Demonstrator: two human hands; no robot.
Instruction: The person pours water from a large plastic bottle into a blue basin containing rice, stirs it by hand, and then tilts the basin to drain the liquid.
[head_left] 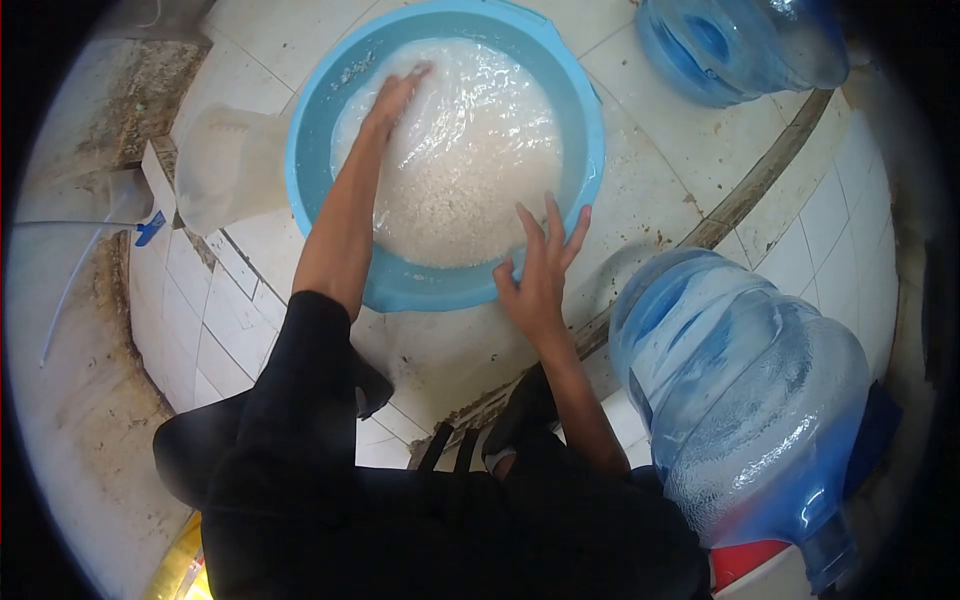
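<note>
Tiled floor (645, 160), left hand (396, 98) dipped in basin (308, 150), grip unclear, right hand (540, 283) splayed

The left hand (397, 96) dips in a blue basin (584, 140) of cloudy water (490, 120), the right hand (541, 275) spread at its rim (440, 298), a bottle (745, 390) further right.

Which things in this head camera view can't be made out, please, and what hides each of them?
All in the head view:
- Floor of the blue basin: covered by pale grains and cloudy water.
- Left hand: fingertips blurred; whether they hold grains is unclear.
- Upper-right bottle: cut off by the top edge.
- Red object: partly hidden behind the larger bottle.
- Yellow object: cut off by the bottom edge.
</note>
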